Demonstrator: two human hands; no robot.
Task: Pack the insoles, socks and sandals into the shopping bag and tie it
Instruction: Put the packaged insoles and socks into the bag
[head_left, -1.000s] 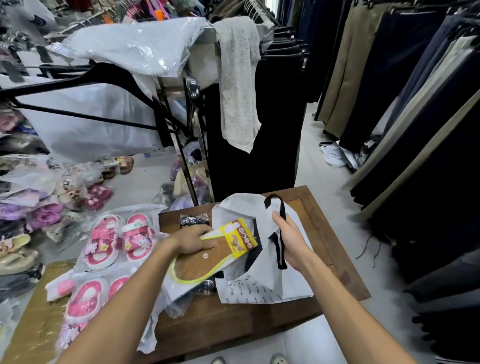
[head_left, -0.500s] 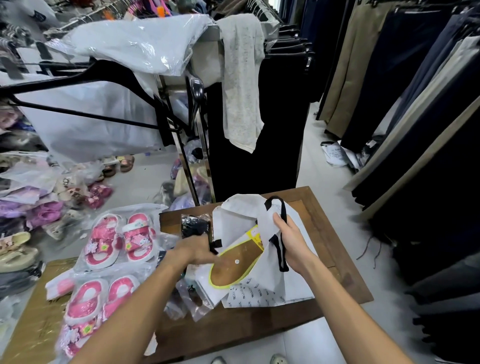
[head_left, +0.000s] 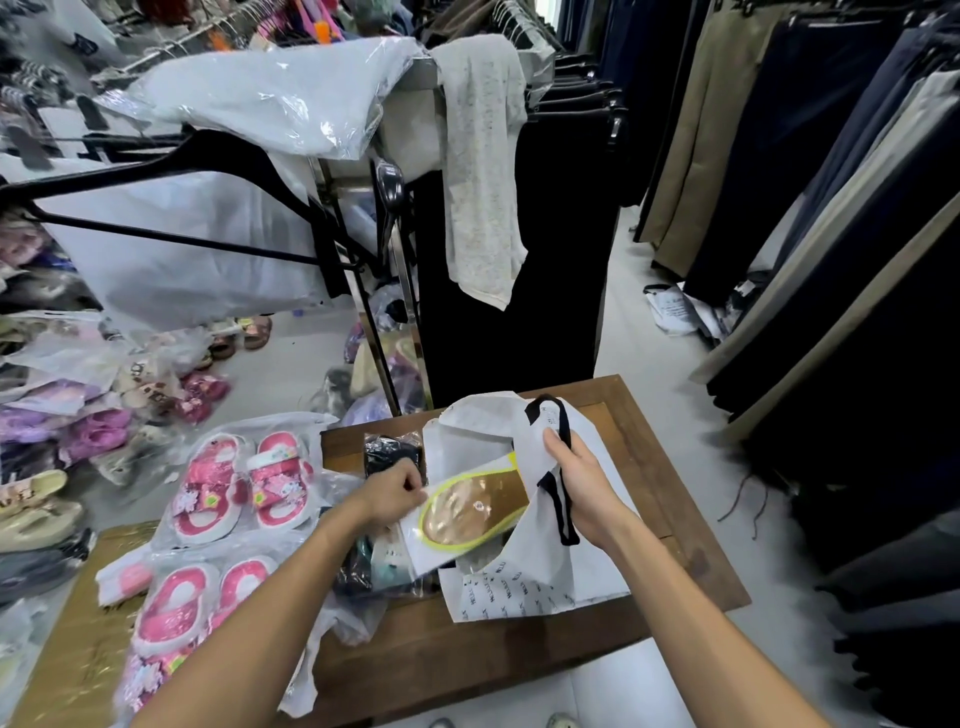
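A white shopping bag (head_left: 524, 582) with black handles lies on the wooden table (head_left: 519, 654). My right hand (head_left: 582, 488) grips its upper edge by a handle and holds the mouth apart. A tan insole (head_left: 475, 506) with a yellow-green rim, in clear wrap, lies half inside the mouth, toe end hidden. My left hand (head_left: 392, 491) pinches the wrap at its heel end. Dark socks in a clear packet (head_left: 387, 452) lie just behind my left hand. Pink sandals (head_left: 241, 486) in plastic lie to the left, with another bagged pair (head_left: 192, 608) nearer me.
More packets (head_left: 374, 566) lie under the insole by the bag. A clothes rack (head_left: 384, 291) with hangers and a grey garment (head_left: 483, 171) stands behind the table. Trousers hang along the right. Shoes in plastic crowd the floor at left.
My left hand has pushed the insole from above the table further into the bag's mouth, so its yellow label is now hidden. My right hand has kept its grip on the bag edge.
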